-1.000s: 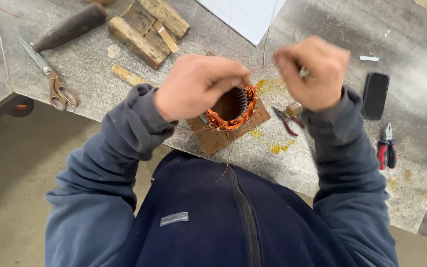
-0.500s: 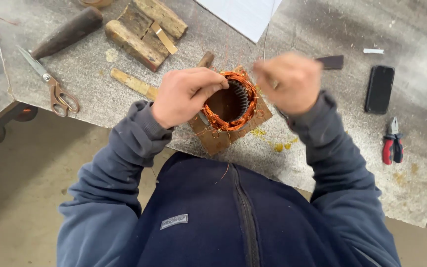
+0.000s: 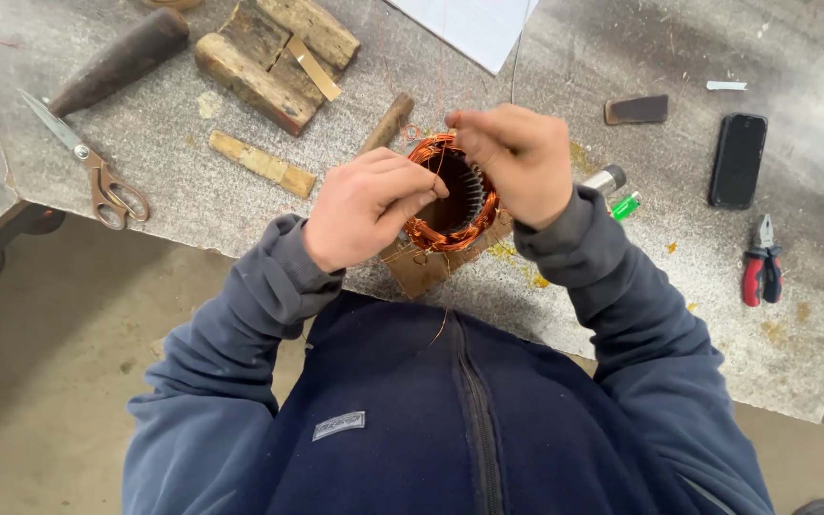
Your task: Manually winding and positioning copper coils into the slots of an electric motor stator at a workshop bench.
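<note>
A worker's left hand (image 3: 366,205) steadies a copper-wound stator (image 3: 450,195) while right hand (image 3: 517,162) fingers pinch thin wire. Tugging too hard could likely snap it.

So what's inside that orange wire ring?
Inside the copper coil ring you can see dark metal teeth around a hollow middle. The left hand and right hand cover parts of its rim.

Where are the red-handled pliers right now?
In the head view, the red-handled pliers lie on the grey table at far right, just below the black phone.
</note>
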